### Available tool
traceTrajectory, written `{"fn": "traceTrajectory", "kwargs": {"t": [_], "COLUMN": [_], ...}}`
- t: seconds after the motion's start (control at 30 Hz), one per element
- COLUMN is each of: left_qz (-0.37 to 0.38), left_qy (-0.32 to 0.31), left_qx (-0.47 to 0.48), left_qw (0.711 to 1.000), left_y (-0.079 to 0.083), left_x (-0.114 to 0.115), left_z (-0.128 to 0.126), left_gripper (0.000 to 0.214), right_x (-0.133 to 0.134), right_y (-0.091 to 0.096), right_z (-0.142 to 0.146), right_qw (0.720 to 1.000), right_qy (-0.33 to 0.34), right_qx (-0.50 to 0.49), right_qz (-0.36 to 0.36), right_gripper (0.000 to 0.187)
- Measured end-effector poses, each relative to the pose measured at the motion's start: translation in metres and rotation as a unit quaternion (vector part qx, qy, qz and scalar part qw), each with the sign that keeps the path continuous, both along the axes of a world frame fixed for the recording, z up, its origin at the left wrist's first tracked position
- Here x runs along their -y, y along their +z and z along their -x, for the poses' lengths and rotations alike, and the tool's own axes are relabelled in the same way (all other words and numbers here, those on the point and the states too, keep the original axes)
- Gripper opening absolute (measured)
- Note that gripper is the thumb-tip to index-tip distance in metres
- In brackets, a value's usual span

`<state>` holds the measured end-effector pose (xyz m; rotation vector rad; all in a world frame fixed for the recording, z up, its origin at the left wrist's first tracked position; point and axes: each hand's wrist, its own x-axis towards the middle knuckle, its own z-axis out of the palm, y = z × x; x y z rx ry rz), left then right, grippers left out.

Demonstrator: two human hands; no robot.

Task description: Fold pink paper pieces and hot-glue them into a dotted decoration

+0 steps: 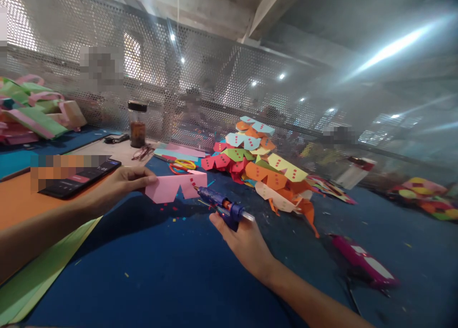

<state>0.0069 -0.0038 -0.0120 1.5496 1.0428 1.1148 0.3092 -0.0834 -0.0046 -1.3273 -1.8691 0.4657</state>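
Note:
Between the thumb and fingers of my left hand (123, 182) is the left end of a folded pink paper piece (164, 188) with a V-shaped notch in its lower edge. A couple of small red squares sit near its right end. My right hand (246, 244) is wrapped round a blue hot glue gun (223, 205). The gun's nozzle points left, close to the red squares; whether it touches the paper I cannot tell. Tiny red, yellow and blue paper bits (174, 220) lie on the blue table below the pink piece.
Behind the glue gun rises a pile of folded coloured paper pieces (246, 161). Scissors (182, 165), a lidded jar (138, 125) and a phone (78, 177) are at the back left. A magenta power strip (363, 261) with a cable lies at right. Green paper sheets (46, 280) lie front left.

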Motion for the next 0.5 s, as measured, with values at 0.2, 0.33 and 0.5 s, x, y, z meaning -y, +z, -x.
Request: {"fn": "traceTrajectory", "kwargs": {"t": [0.2,0.33,0.5], "left_qz": [-0.010,-0.011,-0.020], "left_qy": [0.012,0.013,0.003], "left_qx": [-0.017,-0.016,-0.020], "left_qw": [1.000,1.000,1.000], "left_y": [0.0036,0.0050,0.0058], "left_x": [0.0020,0.0027,0.0027], "left_z": [-0.0024,-0.0036,-0.0038], "left_gripper": [0.024,0.023,0.024], "right_x": [0.0006,0.0014,0.0025], "right_y": [0.0008,0.0014,0.0031], "right_z": [-0.0005,-0.0006,-0.0013], "right_qw": [1.000,1.000,1.000], "right_qy": [0.003,0.005,-0.002], "right_qx": [0.004,0.000,-0.014], "right_qz": [-0.008,-0.009,-0.007], "right_gripper": [0.027,0.028,0.029]}}
